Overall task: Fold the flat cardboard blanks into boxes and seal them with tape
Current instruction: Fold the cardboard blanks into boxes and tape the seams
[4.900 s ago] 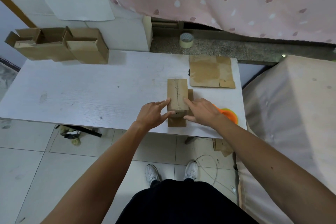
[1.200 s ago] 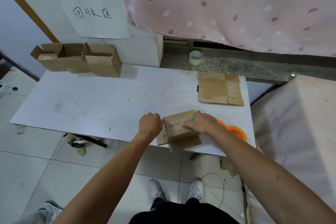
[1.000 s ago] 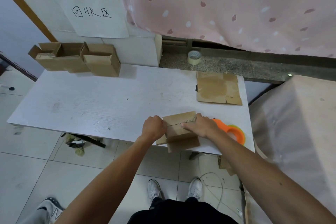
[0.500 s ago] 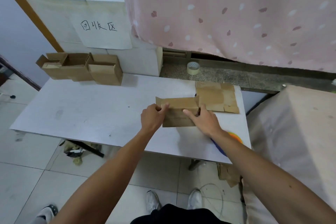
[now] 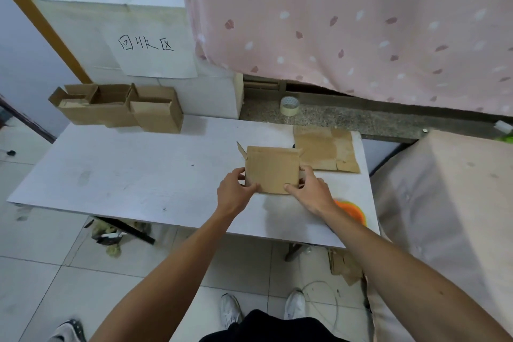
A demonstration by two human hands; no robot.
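With the left grip [image 5: 236, 192], clasps the lower left edge of the half-folded box [image 5: 273, 169]: thumb across the front face near the corner, fingers curled round behind. With the right grip [image 5: 312, 191], clasps the lower right edge likewise, thumb laid on the front face, other fingers wrapped round the side. Holds the box with its broad face toward the camera, over the near right part of the tabletop [image 5: 138, 172]; cannot tell whether the bottom edge touches the tabletop or hangs just above it. Leaves one loose flap sticking up at the box's top left corner and another at its right side.

Just behind and right of the box: a flat cardboard blank [image 5: 326, 148] lying on the tabletop, its near left corner hidden by the box. Nearer than the box and to its right, partly under the right forearm: an orange tape dispenser [image 5: 351, 209] by the tabletop's edge. Farther behind the box, on a speckled stone ledge [image 5: 361, 119]: a roll of pale tape [image 5: 289, 105]. Well left of the box and behind it, against a white block [image 5: 111, 22]: a row of folded boxes [image 5: 122, 110] with open flaps. Above and behind the box: a pink spotted curtain [image 5: 361, 22]. Below the box, on the tiled floor [image 5: 41, 272]: two white shoes [image 5: 230, 311].
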